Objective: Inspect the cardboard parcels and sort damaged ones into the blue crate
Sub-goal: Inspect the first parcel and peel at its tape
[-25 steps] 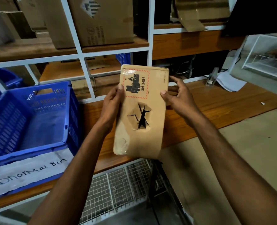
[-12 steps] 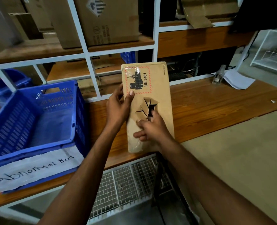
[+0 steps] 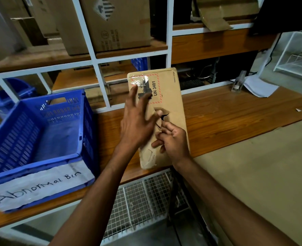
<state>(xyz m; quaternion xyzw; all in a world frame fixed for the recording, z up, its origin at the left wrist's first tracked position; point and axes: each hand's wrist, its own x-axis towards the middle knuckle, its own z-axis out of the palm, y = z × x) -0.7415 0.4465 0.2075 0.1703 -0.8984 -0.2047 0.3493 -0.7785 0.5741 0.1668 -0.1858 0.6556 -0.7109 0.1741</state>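
Cardboard parcel (image 3: 172, 98), torn at centre, upright over wooden bench (image 3: 235, 107). Left hand (image 3: 136, 125): fingers spread flat across label. Right hand (image 3: 173, 141): fingers curled, gripping tear edge. Blue crate (image 3: 13, 139) at left.

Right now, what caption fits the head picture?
Left hand and right hand check a torn cardboard parcel beside the blue crate.

A white metal shelving frame (image 3: 169, 50) stands over the wooden worktop (image 3: 235, 110). White paper (image 3: 260, 87) lies at the right, a white wire rack (image 3: 297, 57) upper right, and wire mesh (image 3: 143, 201) at lower centre.
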